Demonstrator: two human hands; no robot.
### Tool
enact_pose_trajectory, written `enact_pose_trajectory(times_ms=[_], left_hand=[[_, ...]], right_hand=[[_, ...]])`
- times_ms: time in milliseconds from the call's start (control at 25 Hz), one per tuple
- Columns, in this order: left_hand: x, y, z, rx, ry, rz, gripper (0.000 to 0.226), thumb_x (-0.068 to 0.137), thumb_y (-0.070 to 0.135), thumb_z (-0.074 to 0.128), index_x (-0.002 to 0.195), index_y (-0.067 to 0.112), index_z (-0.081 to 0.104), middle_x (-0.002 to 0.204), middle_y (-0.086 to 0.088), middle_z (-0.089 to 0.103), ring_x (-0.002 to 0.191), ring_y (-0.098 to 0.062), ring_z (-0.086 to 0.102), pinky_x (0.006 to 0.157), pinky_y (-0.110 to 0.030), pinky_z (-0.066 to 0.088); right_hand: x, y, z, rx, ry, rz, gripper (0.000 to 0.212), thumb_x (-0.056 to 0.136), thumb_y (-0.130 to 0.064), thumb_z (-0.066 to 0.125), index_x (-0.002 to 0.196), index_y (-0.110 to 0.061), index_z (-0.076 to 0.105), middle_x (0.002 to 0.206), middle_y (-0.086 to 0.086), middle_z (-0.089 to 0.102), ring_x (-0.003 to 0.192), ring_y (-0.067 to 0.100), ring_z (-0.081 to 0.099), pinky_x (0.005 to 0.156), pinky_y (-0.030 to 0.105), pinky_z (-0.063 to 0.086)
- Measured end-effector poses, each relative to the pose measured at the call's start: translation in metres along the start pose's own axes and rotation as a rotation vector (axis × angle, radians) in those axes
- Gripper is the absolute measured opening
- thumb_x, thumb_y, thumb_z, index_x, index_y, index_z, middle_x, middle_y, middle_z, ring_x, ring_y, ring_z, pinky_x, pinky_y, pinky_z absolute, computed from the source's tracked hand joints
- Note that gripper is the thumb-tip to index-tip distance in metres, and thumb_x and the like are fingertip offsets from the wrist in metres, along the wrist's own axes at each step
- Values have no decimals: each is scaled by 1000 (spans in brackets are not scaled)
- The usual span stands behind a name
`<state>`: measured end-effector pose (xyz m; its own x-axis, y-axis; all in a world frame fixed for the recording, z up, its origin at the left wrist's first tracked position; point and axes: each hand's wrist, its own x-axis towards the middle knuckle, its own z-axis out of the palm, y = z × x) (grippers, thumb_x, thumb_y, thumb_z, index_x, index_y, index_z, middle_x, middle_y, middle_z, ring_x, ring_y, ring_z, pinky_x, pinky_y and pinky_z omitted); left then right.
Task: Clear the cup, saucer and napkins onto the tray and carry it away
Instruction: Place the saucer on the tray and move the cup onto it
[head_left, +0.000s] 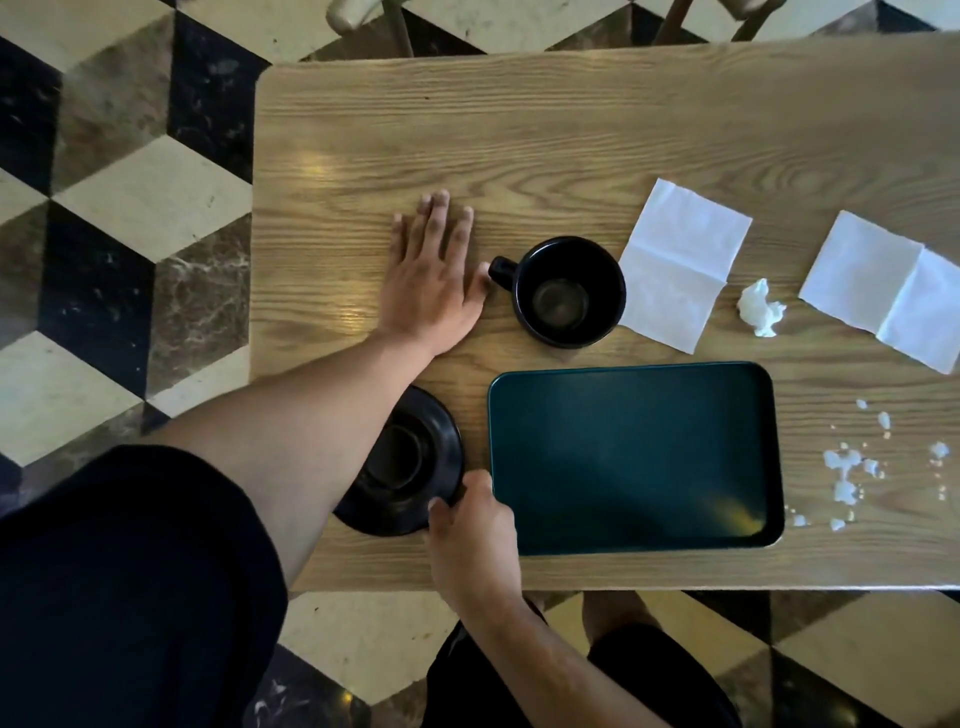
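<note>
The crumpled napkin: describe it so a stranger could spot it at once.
On the wooden table, look beyond the dark green rectangular tray, at its far right corner. Between two flat white paper napkins lies the small crumpled white napkin ball: it alone is wadded up, not spread flat.

Dim, soft overall — wide-angle bending at edges.

Black cup (569, 291) and saucer (410, 462), dark teal tray (631, 457), white napkins (678, 260), wood-grain table (519, 135), cube-patterned floor (130, 197)
</note>
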<state>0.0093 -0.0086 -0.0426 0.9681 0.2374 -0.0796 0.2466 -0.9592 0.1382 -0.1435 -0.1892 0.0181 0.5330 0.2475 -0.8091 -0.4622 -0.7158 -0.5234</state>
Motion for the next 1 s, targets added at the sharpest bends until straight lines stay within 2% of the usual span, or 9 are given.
enact_pose_trajectory(times_ms=[160, 360, 640, 800, 1000], left_hand=[[4, -2, 1, -49, 37, -31, 66, 102, 41, 31, 160, 10, 34, 170, -19, 22, 159, -35, 16, 130, -53, 6], [3, 0, -4, -38, 0, -42, 65, 102, 41, 32, 161, 11, 32, 172, -17, 19, 160, -34, 13, 130, -52, 5], [3, 2, -4, -40, -9, -58, 66, 101, 41, 33, 160, 11, 33, 172, -16, 19, 160, -33, 14, 130, -53, 7], [2, 1, -3, -57, -5, -56, 67, 100, 41, 34, 160, 11, 33, 172, -16, 19, 160, -32, 13, 130, -53, 7], [3, 0, -2, -63, 13, -53, 67, 101, 42, 34, 159, 10, 34, 171, -18, 21, 159, -34, 15, 130, -54, 8]], right_hand=[[-4, -8, -3, 17, 76, -6, 19, 102, -24, 49, 120, -17, 52, 101, 6, 67, 89, 20, 66, 78, 38, 58], [-10, -10, -20, 6, 71, -46, 24, 101, -21, 53, 124, -15, 58, 101, 2, 72, 86, 14, 68, 80, 32, 59], [-29, 14, -89, -39, 83, -110, 11, 96, -15, 61, 103, -19, 68, 79, -4, 74, 73, 9, 68, 67, 28, 55], [-31, 27, -139, -48, 142, -97, 12, 95, -12, 65, 98, -22, 70, 80, -6, 76, 75, 8, 71, 72, 32, 58], [-14, 39, -181, -48, 226, -62, 13, 93, -10, 66, 97, -21, 72, 79, -4, 77, 77, 13, 74, 78, 44, 62]])
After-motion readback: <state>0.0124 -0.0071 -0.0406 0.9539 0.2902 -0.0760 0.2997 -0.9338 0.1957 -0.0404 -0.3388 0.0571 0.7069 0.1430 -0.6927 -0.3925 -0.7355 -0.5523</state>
